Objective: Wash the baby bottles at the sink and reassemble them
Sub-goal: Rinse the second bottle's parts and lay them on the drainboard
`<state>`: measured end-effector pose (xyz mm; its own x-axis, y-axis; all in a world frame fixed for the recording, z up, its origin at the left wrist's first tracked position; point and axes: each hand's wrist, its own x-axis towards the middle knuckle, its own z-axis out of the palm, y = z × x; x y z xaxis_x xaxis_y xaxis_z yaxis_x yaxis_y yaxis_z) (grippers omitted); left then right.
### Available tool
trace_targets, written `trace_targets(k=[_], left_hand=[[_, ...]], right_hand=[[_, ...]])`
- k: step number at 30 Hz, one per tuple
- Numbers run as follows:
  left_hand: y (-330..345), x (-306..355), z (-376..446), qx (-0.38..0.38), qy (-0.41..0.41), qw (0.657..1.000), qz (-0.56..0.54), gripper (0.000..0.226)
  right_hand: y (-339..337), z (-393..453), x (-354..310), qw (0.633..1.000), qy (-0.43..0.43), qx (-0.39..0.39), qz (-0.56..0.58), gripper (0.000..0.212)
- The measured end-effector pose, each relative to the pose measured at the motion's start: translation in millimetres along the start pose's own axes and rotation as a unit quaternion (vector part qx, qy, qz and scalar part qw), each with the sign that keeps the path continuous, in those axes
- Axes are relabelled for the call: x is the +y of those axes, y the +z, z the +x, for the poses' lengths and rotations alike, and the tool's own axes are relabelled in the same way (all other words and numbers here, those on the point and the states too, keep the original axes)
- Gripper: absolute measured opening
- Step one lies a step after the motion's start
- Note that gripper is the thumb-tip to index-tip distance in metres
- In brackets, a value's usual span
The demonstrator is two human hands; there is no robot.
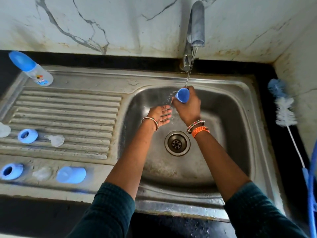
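Note:
My right hand (187,108) grips a blue bottle cap (182,95) under the thin stream from the tap (195,24), over the steel sink basin (228,121). My left hand (162,115) is held open, palm up, just below and left of the cap, with water splashing on it. On the drainboard lie a capped baby bottle (31,68), two blue collar rings (27,135) (11,171), clear nipples (56,140) (42,173) and another blue cap (71,174).
A blue and white bottle brush (283,107) lies on the black counter at the right, its handle running toward the near edge. The drain (177,143) sits mid-basin. A marble wall stands behind the sink. A clear part (4,129) shows at the left edge.

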<state>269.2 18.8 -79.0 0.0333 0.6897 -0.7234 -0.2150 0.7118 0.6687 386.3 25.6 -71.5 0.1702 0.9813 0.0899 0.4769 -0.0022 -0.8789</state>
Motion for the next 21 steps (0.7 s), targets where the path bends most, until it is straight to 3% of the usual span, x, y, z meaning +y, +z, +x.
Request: trace_targets(k=[3,4,6,8,9,12,13,16,17,19,21], left_hand=[[0.4,-1.8,-2.2,0.015,0.001,1.0,0.01,0.034],[-0.4,-2.6,-2.9,0.015,0.001,1.0,0.013,0.034],[-2.8,-2.1,-2.2,0.012,0.001,1.0,0.012,0.036],[-5.6,-0.8,-1.4,0.017,-0.001,1.0,0.009,0.039],[-5.8,0.0,-1.8,0.023,-0.005,1.0,0.013,0.04],[-1.1,-2.9,-3.5,0.027,-0.01,0.999,0.019,0.04],[0.2,-3.7,-3.2,0.025,-0.007,0.999,0.019,0.039],[1.0,-3.6,-1.7,0.025,0.004,1.0,0.013,0.039],[1.4,-2.0,-2.6,0.027,0.005,0.999,0.017,0.038],[2.7,-0.7,-2.8,0.037,0.007,0.999,0.012,0.032],[5.8,5.4,-2.6,0.044,0.022,0.999,-0.016,0.028]], right_hand=[[7.2,-14.6,23.7,0.986,0.075,-0.121,-0.084,0.033],[7.1,-16.2,26.7,0.984,0.093,-0.12,-0.089,0.033],[5.0,-9.8,18.3,0.994,0.079,-0.047,-0.056,0.032],[2.4,-3.3,4.0,0.999,0.012,0.024,-0.026,0.031],[2.5,0.7,1.3,1.0,0.004,0.022,-0.017,0.031],[5.0,2.8,4.3,0.99,0.068,-0.096,-0.076,0.036],[6.5,4.1,3.6,0.99,0.073,-0.093,-0.075,0.037],[8.4,7.6,-18.0,0.999,0.02,0.037,0.012,0.033],[9.3,9.5,-20.2,0.999,0.013,0.034,0.026,0.032],[10.5,4.5,-17.9,0.996,0.043,-0.074,-0.037,0.032],[8.0,1.9,-17.2,0.99,0.048,-0.104,-0.08,0.041]])
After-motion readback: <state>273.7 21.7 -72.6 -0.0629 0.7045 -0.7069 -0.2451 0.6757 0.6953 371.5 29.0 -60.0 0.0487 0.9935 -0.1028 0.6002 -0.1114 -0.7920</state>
